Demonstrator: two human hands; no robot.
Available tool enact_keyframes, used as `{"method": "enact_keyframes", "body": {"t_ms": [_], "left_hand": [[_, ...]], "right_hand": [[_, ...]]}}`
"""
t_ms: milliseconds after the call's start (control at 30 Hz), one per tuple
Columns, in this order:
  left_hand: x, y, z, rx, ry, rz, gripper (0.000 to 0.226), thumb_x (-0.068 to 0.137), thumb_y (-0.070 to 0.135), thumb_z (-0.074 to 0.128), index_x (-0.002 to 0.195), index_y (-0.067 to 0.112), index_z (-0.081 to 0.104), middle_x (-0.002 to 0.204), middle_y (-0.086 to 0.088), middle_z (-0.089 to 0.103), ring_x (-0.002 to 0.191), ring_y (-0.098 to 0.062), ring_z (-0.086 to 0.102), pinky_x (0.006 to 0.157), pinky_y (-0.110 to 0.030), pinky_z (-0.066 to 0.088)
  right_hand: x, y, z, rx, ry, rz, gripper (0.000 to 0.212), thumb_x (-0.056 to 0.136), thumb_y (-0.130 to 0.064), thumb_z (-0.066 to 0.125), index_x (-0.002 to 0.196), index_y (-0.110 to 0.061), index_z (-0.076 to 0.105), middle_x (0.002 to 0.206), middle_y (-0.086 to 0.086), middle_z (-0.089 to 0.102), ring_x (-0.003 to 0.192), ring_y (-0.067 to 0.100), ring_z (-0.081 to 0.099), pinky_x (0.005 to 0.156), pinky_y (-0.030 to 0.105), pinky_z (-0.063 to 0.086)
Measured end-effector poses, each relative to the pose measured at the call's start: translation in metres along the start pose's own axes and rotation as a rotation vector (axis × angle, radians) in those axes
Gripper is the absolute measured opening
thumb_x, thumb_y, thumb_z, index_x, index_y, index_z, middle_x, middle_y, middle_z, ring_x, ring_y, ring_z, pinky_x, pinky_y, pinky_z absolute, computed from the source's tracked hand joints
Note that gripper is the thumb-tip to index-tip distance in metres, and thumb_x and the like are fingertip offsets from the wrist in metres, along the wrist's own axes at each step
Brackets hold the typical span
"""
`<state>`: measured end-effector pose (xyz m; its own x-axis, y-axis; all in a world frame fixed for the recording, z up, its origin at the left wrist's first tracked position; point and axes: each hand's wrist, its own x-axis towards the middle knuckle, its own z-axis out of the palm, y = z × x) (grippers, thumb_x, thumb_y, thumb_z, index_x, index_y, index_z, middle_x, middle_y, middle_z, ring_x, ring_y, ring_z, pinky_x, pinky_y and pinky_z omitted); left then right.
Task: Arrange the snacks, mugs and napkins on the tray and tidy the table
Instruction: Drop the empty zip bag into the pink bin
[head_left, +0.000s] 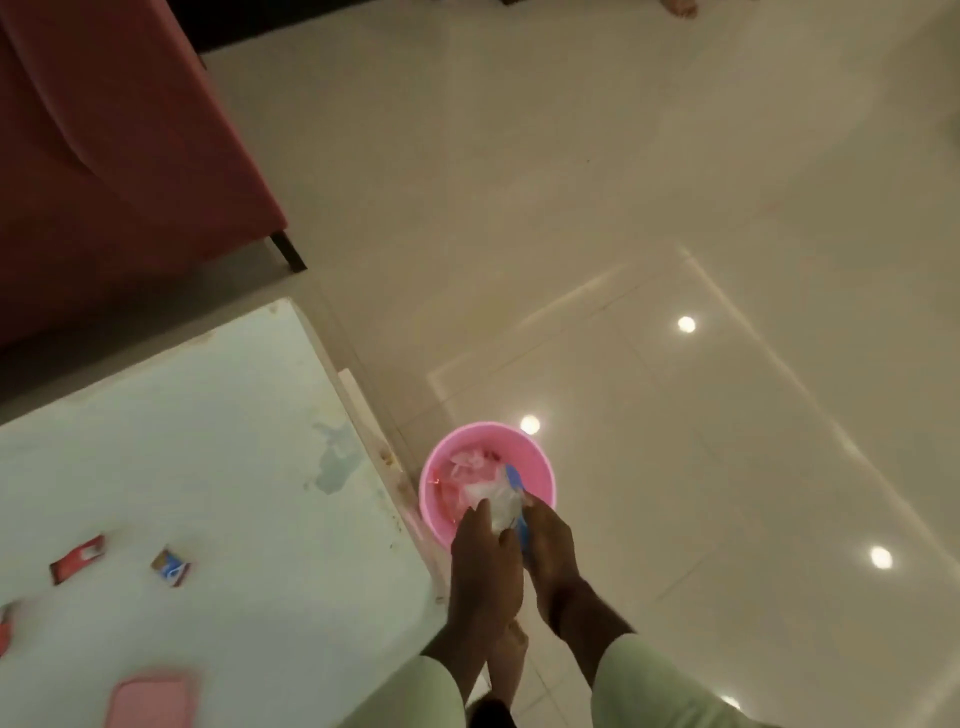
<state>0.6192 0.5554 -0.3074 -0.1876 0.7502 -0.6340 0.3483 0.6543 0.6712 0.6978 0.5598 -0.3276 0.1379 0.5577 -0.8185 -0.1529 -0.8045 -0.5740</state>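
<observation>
A pink bucket (540, 470) stands on the floor just off the table's right edge, with crumpled clear and red wrappers inside. Both my hands hover over its near rim. My left hand (485, 551) and my right hand (550, 545) together grip a crumpled clear and blue wrapper (506, 504) above the bucket's opening. On the pale table (208, 467) lie a red snack packet (78, 558), a small blue and brown packet (171, 566) and a pink flat object (150, 699) at the near edge.
A red sofa (104, 156) stands beyond the table at the upper left. Glossy cream floor tiles (675, 208) stretch to the right. My bare foot (506, 660) shows below my hands. Another red piece (4, 631) lies at the table's left edge.
</observation>
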Motion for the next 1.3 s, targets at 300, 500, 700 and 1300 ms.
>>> {"method": "enact_keyframes", "body": {"t_ms": [300, 500, 700, 1300], "left_hand": [[0.120, -0.044, 0.032, 0.012, -0.049, -0.385, 0.060, 0.096, 0.008, 0.046, 0.152, 0.013, 0.023, 0.155, -0.022, 0.026, 0.138, -0.040, 0.034, 0.110, -0.045, 0.037], [0.089, -0.030, 0.021, 0.101, -0.165, -0.321, 0.054, 0.098, 0.007, 0.044, 0.150, 0.016, 0.030, 0.146, -0.015, 0.041, 0.129, -0.034, 0.045, 0.106, -0.042, 0.044], [0.011, -0.017, -0.011, 0.245, -0.276, 0.056, 0.048, 0.100, 0.019, 0.045, 0.147, 0.020, 0.035, 0.151, -0.011, 0.040, 0.133, -0.028, 0.044, 0.108, -0.040, 0.043], [-0.216, 0.003, -0.237, 0.996, 0.191, 0.415, 0.071, 0.098, 0.043, 0.041, 0.154, 0.006, 0.016, 0.162, -0.017, 0.007, 0.150, -0.034, 0.012, 0.118, -0.052, 0.022]], "right_hand": [[0.115, 0.045, 0.013, -0.213, 0.204, 0.155, 0.044, 0.102, -0.035, 0.035, 0.143, -0.024, 0.047, 0.139, 0.015, 0.054, 0.121, 0.038, 0.054, 0.097, 0.054, 0.051], [0.071, 0.042, -0.003, -0.351, 0.251, -0.070, 0.042, 0.103, -0.029, 0.040, 0.143, -0.020, 0.049, 0.129, 0.012, 0.065, 0.102, 0.026, 0.065, 0.092, 0.046, 0.057], [0.007, 0.034, -0.019, -0.744, 0.220, -0.269, 0.048, 0.102, -0.040, 0.042, 0.147, -0.024, 0.042, 0.148, 0.005, 0.044, 0.128, 0.021, 0.051, 0.098, 0.031, 0.044], [-0.281, -0.060, 0.031, -1.433, 0.080, -0.838, 0.080, 0.093, -0.053, 0.048, 0.157, -0.020, 0.014, 0.165, 0.010, 0.011, 0.152, 0.031, 0.011, 0.116, 0.052, 0.026]]}}
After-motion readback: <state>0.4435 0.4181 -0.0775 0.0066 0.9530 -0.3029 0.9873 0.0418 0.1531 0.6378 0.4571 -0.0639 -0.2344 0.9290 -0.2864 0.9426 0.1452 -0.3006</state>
